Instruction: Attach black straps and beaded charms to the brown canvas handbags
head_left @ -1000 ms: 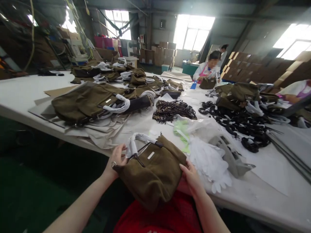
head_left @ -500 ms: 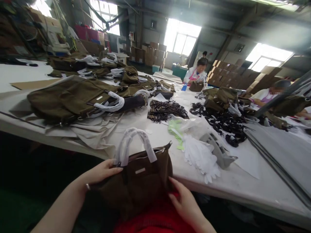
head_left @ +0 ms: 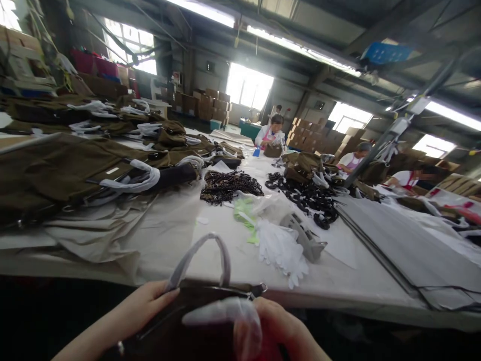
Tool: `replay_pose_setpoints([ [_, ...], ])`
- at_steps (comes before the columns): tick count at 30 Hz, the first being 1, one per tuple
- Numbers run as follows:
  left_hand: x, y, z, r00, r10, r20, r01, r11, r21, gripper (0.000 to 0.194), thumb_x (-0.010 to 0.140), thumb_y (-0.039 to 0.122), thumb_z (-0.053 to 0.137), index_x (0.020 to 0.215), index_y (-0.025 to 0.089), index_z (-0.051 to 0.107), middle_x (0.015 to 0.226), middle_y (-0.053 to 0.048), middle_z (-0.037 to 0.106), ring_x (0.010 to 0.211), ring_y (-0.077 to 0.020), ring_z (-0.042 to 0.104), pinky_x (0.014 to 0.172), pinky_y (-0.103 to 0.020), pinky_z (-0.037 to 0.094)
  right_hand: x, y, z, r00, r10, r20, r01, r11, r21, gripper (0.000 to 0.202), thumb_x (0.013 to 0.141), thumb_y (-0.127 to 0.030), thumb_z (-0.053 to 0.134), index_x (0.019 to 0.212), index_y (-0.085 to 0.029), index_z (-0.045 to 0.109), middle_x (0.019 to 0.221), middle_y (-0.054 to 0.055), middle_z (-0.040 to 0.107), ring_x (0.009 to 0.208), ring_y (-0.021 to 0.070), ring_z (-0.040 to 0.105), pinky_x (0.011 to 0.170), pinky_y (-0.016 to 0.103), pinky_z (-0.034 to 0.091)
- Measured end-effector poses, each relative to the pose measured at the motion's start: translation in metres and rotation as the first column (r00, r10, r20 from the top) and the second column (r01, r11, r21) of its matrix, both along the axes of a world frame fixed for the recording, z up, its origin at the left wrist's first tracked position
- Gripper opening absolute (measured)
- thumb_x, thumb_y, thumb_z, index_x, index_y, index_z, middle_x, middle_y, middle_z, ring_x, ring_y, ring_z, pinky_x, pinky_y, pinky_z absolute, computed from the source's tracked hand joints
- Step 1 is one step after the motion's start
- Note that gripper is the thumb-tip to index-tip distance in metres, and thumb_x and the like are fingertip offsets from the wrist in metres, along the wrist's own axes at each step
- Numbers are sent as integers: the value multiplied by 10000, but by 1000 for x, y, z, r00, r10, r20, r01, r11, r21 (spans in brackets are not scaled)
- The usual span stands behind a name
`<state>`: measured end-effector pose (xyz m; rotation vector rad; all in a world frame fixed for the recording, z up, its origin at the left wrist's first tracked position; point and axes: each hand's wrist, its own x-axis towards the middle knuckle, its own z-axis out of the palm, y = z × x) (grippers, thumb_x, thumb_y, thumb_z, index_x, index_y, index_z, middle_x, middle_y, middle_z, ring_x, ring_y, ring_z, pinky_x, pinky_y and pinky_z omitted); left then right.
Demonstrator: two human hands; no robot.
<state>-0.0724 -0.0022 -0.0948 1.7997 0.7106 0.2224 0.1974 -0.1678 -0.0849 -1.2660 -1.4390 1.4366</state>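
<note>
A dark brown handbag [head_left: 195,301] is close to my body at the table's front edge, its zipped top facing up. One wrapped handle stands in an arch; the other hangs over the near side. My left hand [head_left: 150,301] pinches the bag's top edge at the base of the upright handle. At the bag's right end, my right hand [head_left: 276,321] grips near the zipper end and the fallen handle, its fingers partly hidden by the wrapping. Beyond the bag lie white tags [head_left: 281,245] in a plastic bag and a pile of dark chains [head_left: 231,185].
Olive bags [head_left: 56,170] with wrapped handles are piled at left. Black straps [head_left: 300,195] and more bags lie right of centre. Grey sheets [head_left: 409,240] cover the table's right side. People [head_left: 272,135] work across the table, and a slanted metal pole [head_left: 387,135] rises at right.
The view has shifted right and tilted up. The handbag sits lower and has tipped so its top opening shows. One handle has dropped to the near side, and my right hand has moved up to the top.
</note>
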Motion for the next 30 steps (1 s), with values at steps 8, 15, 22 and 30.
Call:
replay_pose_setpoints([
  [8,13,-16,6,984,123,-133,-89,968,236,339,826,432,544,978,220,760,1004,-28,761,932,-268,683,807,-266,488,-32,25,13,876,-62,479,-92,953,290,453,727,-246,699,1170,-195,615,1091,74,661,969,195,613,895,342,481],
  [15,6,-37,13,969,226,-103,-207,964,167,316,795,405,574,954,206,760,935,-27,767,872,-254,683,747,-256,491,-59,27,9,794,-115,597,-93,947,306,363,856,-184,536,1217,-171,572,1149,102,611,1064,217,570,1002,401,432],
  [22,7,-50,-5,923,384,-10,-379,913,149,288,806,358,567,939,174,744,949,-27,761,913,-261,680,813,-296,498,-75,15,12,785,558,269,-594,802,67,323,868,-118,423,1039,-188,689,1068,49,661,1000,165,603,947,287,453],
  [30,16,-76,-17,807,569,154,-564,822,-81,309,792,399,621,911,123,693,816,-35,719,771,-209,653,706,-278,510,-97,24,-44,994,58,96,-10,897,-441,171,835,-161,431,915,-155,582,600,-44,559,380,73,468,379,181,368],
])
